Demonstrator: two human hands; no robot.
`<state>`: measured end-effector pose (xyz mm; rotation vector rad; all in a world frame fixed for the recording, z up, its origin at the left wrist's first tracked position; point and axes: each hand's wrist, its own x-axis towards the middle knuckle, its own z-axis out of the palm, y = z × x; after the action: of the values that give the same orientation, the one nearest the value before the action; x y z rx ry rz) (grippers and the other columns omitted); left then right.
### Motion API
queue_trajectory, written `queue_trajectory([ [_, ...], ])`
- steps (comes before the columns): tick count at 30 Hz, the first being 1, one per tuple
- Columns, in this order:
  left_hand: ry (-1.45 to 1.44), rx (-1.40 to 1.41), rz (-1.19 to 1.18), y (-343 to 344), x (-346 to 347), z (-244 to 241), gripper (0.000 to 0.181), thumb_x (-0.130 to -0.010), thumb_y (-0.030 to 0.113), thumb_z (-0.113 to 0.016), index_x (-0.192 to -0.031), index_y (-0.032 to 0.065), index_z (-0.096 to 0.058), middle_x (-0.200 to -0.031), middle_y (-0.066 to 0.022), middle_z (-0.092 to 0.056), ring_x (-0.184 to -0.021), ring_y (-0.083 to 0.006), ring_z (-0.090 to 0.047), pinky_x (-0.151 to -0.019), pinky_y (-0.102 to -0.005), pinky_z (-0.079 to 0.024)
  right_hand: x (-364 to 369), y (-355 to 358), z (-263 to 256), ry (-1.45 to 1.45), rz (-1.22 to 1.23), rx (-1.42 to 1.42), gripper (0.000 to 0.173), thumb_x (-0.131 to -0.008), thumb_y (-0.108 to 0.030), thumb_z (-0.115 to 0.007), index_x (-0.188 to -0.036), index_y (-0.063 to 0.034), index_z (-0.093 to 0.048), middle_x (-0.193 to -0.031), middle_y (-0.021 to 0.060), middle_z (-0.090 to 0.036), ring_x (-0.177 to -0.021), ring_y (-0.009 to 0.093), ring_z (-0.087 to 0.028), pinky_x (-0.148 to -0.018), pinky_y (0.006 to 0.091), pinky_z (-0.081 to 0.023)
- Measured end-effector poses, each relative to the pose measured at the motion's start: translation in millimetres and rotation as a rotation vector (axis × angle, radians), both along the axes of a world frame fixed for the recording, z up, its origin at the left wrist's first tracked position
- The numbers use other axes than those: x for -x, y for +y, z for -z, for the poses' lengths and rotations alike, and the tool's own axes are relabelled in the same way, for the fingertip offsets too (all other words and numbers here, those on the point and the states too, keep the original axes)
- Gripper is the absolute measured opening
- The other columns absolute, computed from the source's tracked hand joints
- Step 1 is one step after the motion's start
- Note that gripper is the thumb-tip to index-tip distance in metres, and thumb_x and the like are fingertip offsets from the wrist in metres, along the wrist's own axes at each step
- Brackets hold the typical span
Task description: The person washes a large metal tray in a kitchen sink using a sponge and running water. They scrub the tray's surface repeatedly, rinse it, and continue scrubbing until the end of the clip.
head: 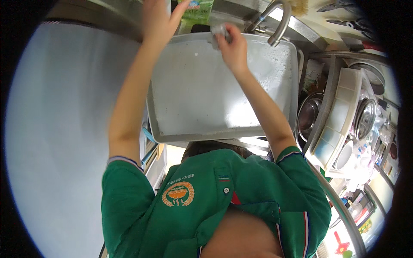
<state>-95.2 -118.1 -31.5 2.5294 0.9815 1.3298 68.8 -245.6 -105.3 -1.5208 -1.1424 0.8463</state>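
A large, shallow metal baking tray (200,93) lies over the sink before me, with wet marks and small specks on its surface. Near the tray's far edge, my right hand (235,48) grips a small greyish scrubber (218,32), which is blurred. Beyond the far left corner is my left hand (158,27), blurred and cut off by the top of the picture. Its thumb stands apart from the palm, close to a green printed packet (198,13). The ends of its other fingers are out of view.
A curved metal faucet (280,25) reaches over the tray's far right corner. On the right stand metal bowls (309,116) and a white plastic rack (338,119) of dishes. Pliers-like tools (342,24) hang at the upper right. A smooth grey panel (61,135) borders the left side.
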Motion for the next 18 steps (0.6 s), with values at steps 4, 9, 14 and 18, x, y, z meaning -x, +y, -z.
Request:
queue_trajectory([
  [4,0.404,0.546,-0.561,-134.7,124.2,89.3,0.081,-0.083,0.027,-0.063,-0.141,-0.0043,-0.016,-0.145,-0.024,-0.024,-0.133,-0.0351,-0.027,-0.109,-0.0401,-0.024,24.3,-102.7,85.9,-0.824,-0.392,-0.244,0.049,-0.077,-0.006,-0.062,-0.125,-0.0061,-0.05,-0.133,0.0112,-0.047,-0.118,0.025,-0.048,-0.097,0.036,-0.04],
  [9,0.189,1.146,-0.592,-215.3,202.7,169.0,0.047,-0.088,0.03,-0.054,-0.117,-0.0065,-0.049,-0.11,-0.0282,-0.057,-0.102,-0.0402,-0.055,-0.087,-0.0423,-0.043,17.6,-182.7,86.3,-0.894,-0.917,-0.167,0.053,-0.082,-0.007,-0.055,-0.134,-0.0068,-0.042,-0.144,0.0097,-0.034,-0.132,0.026,-0.033,-0.108,0.0413,-0.028],
  [14,0.148,1.025,-0.573,-193.9,177.9,156.5,0.037,-0.09,0.03,-0.05,-0.108,-0.0021,-0.054,-0.093,-0.023,-0.063,-0.089,-0.0396,-0.059,-0.076,-0.0442,-0.045,49.1,-99.9,97.5,-1.004,-0.652,-0.133,0.05,-0.09,-0.016,-0.048,-0.137,-0.0057,-0.036,-0.146,0.0076,-0.03,-0.135,0.026,-0.027,-0.11,0.0422,-0.023],
  [18,0.126,0.958,-0.525,-192.5,183.1,167.8,0.036,-0.091,0.029,-0.049,-0.108,-0.0023,-0.053,-0.091,-0.023,-0.063,-0.087,-0.0398,-0.06,-0.074,-0.0443,-0.046,46.4,-142.2,92.8,-0.865,-0.883,-0.131,0.05,-0.086,-0.011,-0.052,-0.134,-0.0036,-0.04,-0.146,0.009,-0.031,-0.135,0.026,-0.026,-0.109,0.041,-0.026],
])
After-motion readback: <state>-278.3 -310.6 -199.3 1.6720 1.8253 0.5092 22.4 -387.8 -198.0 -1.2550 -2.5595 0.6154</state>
